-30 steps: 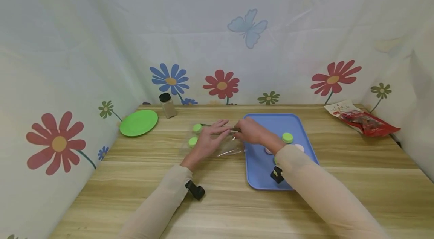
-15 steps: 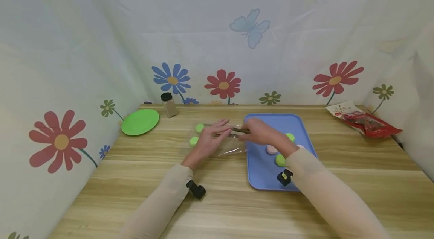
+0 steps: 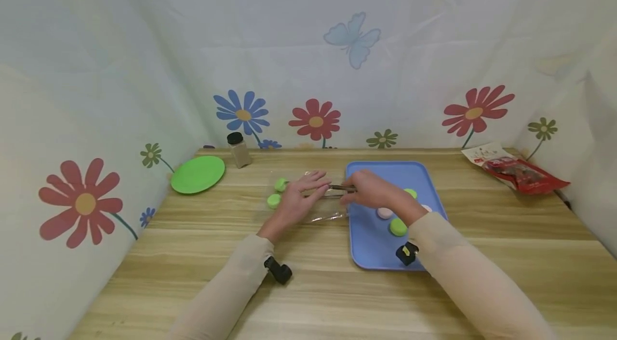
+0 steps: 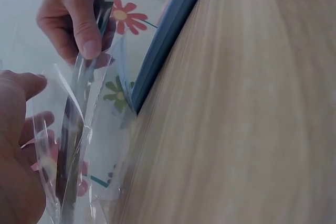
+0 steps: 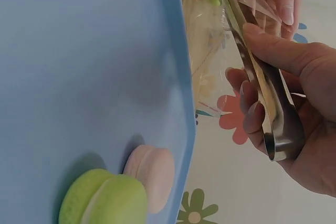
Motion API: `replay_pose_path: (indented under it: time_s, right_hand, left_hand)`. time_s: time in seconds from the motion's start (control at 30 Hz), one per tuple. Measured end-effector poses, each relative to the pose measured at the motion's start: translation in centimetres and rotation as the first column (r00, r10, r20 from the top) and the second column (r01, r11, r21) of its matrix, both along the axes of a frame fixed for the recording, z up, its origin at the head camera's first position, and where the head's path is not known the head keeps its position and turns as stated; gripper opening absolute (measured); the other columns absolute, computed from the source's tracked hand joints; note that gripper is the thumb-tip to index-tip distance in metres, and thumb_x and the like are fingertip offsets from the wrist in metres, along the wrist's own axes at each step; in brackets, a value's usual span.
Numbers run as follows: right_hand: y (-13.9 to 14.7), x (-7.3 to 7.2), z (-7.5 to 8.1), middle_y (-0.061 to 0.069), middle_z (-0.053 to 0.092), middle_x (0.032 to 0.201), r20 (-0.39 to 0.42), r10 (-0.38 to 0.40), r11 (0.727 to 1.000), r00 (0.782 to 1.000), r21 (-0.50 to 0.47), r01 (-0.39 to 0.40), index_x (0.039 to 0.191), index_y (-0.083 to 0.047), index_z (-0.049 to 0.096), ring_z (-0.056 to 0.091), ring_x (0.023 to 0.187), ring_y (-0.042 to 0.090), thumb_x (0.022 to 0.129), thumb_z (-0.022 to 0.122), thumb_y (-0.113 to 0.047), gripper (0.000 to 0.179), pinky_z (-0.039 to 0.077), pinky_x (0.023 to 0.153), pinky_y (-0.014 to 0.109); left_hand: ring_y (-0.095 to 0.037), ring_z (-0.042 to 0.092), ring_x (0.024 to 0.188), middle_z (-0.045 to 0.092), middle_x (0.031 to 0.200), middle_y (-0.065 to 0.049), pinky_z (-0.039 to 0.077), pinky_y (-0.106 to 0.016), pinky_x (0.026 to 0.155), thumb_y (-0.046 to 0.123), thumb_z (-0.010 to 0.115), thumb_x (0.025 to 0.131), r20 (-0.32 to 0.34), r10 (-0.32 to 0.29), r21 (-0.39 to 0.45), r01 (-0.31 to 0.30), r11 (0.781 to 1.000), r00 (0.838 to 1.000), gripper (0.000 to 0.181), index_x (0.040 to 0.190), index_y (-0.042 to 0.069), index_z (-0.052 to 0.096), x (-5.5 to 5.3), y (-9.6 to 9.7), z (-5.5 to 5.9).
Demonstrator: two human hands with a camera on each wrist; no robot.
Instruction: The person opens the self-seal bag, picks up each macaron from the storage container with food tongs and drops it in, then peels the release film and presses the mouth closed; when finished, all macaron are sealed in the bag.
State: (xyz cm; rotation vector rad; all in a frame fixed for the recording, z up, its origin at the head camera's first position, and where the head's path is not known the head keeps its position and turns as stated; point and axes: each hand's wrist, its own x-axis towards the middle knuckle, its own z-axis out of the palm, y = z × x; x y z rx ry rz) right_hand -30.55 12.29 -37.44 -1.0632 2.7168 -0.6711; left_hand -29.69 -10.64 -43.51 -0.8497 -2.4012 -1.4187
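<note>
Metal tongs (image 5: 260, 85) are gripped in my right hand (image 3: 368, 189), with thumb and fingers on opposite arms. Their far ends extend into a clear plastic bag (image 4: 107, 129) lying on the table. My left hand (image 3: 299, 198) holds the bag near its mouth, thumb and fingers spread apart around the film. Two green macarons lie at the bag's far left end: a tilted one (image 3: 281, 184) near the tong tips and a flatter one (image 3: 273, 201). Beside my right forearm, a blue tray (image 3: 366, 243) bears green macarons (image 3: 398, 227) and pink macarons (image 5: 152, 174).
A green plate (image 3: 197, 174) rests at the table's back left, with a black-capped jar (image 3: 238, 150) next to it. At the back right lies a red and white snack bag (image 3: 516, 171). Flower-printed cloth (image 3: 308, 61) surrounds the table (image 3: 308, 297).
My right hand has shifted a little right with the tongs, showing more of them between my hands. The back green macaron now sits tilted. My left hand stays in place.
</note>
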Motion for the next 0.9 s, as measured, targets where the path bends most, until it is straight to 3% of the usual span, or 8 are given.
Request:
replay_pose_path:
  time_s: [0.23,0.4,0.6,0.73,0.9]
  right_hand:
    - [-0.5,-0.3,-0.1,0.0,0.056,0.064,-0.038,-0.049,0.999,0.998,0.016,0.05,0.085,-0.006,0.071,0.048,0.055,0.011,0.092,0.075,-0.019,0.016,0.039,0.05,0.023]
    - [-0.9,-0.6,-0.2,-0.001,0.051,0.058,-0.078,-0.01,1.0,0.997,0.013,0.011,0.081,-0.005,0.071,0.045,0.052,0.01,0.093,0.074,-0.018,0.018,0.035,0.049,0.022]
    - [-1.2,-1.1,-0.5,-0.002,0.052,0.058,-0.083,-0.013,1.0,0.996,0.012,0.014,0.082,-0.003,0.073,0.045,0.051,0.009,0.094,0.072,-0.017,0.018,0.036,0.05,0.022]
    - [-1.7,-1.2,-0.7,-0.001,0.057,0.061,-0.084,-0.03,1.0,0.996,0.005,0.031,0.088,-0.002,0.075,0.049,0.052,0.009,0.096,0.07,-0.015,0.016,0.04,0.05,0.023]
    - [-2.4,-1.2,-1.2,-0.001,0.061,0.064,-0.152,-0.052,0.998,0.987,0.029,0.057,0.091,-0.004,0.076,0.051,0.055,0.01,0.094,0.072,-0.014,0.012,0.042,0.052,0.024]
  left_hand:
    - [-0.028,0.042,0.141,0.056,0.142,-0.009,0.03,-0.042,0.117,0.021,0.065,0.099,0.001,-0.013,0.012,0.012,1.0,1.0,0.028,0.125,0.011,0.072,-0.2,0.0,-0.1]
    - [-0.024,0.042,0.14,0.057,0.141,-0.012,0.03,-0.045,0.117,0.02,0.066,0.099,-0.019,-0.023,0.031,0.024,0.999,1.0,0.028,0.124,0.01,0.072,-0.2,0.1,-0.1]
    - [-0.024,0.043,0.14,0.058,0.14,-0.01,0.031,-0.046,0.117,0.018,0.068,0.097,-0.021,-0.019,0.043,0.02,0.999,1.0,0.026,0.121,0.01,0.073,-0.2,0.2,-0.3]
    - [-0.026,0.044,0.139,0.059,0.138,-0.015,0.033,-0.047,0.116,0.015,0.069,0.096,-0.031,-0.021,0.05,0.022,0.998,0.999,0.024,0.119,0.007,0.074,-0.3,0.1,-0.4]
    - [-0.025,0.045,0.139,0.059,0.138,-0.012,0.034,-0.046,0.115,0.014,0.068,0.097,-0.034,-0.013,0.046,0.015,0.999,0.999,0.026,0.12,0.005,0.073,-0.5,0.1,-0.7]
